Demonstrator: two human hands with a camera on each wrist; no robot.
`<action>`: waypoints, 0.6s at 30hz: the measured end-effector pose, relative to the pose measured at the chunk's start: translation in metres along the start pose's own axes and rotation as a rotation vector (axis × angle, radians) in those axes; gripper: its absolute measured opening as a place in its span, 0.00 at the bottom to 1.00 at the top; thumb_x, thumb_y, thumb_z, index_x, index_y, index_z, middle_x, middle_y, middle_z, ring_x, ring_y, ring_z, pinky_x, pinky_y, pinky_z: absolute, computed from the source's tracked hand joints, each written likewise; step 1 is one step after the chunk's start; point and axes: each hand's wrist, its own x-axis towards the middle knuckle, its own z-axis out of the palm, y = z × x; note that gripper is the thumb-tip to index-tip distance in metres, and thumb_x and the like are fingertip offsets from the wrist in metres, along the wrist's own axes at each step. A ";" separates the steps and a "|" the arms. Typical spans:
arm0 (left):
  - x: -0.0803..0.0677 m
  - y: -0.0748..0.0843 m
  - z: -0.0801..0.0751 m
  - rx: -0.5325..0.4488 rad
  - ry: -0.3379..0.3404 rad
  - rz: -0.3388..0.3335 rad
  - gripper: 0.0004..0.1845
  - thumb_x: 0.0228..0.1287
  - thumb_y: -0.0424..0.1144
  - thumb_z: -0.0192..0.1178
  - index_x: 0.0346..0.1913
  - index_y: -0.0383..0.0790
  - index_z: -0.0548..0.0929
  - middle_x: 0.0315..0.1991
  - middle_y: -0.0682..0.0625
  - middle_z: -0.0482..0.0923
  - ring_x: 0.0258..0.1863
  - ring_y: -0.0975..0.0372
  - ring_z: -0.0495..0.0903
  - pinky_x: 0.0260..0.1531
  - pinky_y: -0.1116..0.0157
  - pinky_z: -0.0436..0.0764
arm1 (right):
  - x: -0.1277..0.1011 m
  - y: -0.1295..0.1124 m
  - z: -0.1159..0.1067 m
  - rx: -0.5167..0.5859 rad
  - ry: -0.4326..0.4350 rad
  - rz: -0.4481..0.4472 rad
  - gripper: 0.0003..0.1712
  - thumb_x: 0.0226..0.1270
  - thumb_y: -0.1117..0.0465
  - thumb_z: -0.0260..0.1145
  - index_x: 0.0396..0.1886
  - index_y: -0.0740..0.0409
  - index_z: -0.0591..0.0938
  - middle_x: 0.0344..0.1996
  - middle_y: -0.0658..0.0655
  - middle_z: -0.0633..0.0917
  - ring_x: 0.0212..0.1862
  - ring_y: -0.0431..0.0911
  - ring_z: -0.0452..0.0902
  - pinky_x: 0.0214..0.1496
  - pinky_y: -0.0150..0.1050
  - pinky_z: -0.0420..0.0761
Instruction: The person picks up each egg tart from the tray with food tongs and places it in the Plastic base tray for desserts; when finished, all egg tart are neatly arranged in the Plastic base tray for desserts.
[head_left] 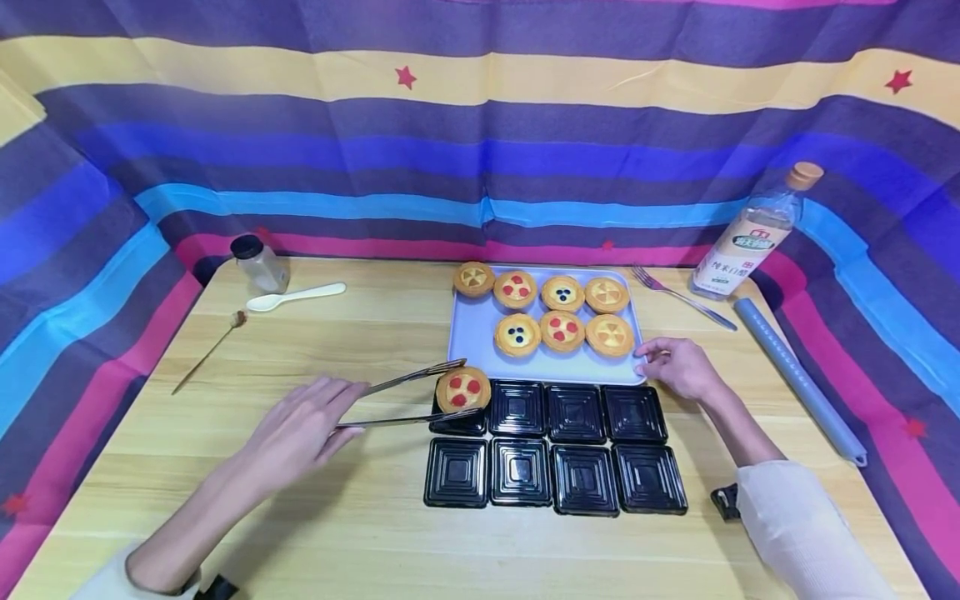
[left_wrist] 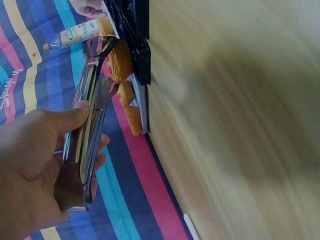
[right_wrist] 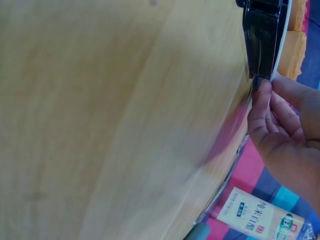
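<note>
Eight tarts (head_left: 463, 388), all seen only in head view; left hand (head_left: 296, 427) gripping tongs (left_wrist: 72, 187), right hand (head_left: 681, 368) pinching tray (head_left: 472, 342)

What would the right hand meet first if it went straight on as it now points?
Past the tray it pinches, the right hand would probably meet the front-right tart; height is unclear.
</note>
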 end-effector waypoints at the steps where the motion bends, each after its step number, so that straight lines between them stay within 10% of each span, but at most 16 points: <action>1: -0.001 0.001 0.000 0.000 -0.006 -0.001 0.27 0.53 0.44 0.66 0.55 0.33 0.77 0.45 0.43 0.82 0.43 0.54 0.80 0.41 0.53 0.82 | 0.000 0.000 0.000 0.002 -0.001 0.001 0.18 0.58 0.65 0.67 0.46 0.69 0.80 0.33 0.61 0.82 0.28 0.38 0.75 0.25 0.31 0.71; 18: -0.008 0.004 0.001 0.004 -0.013 -0.003 0.27 0.51 0.43 0.68 0.54 0.33 0.77 0.44 0.45 0.82 0.42 0.57 0.79 0.38 0.57 0.81 | 0.000 -0.001 0.000 0.004 -0.008 0.004 0.17 0.58 0.65 0.66 0.47 0.70 0.79 0.33 0.61 0.82 0.28 0.39 0.75 0.24 0.31 0.71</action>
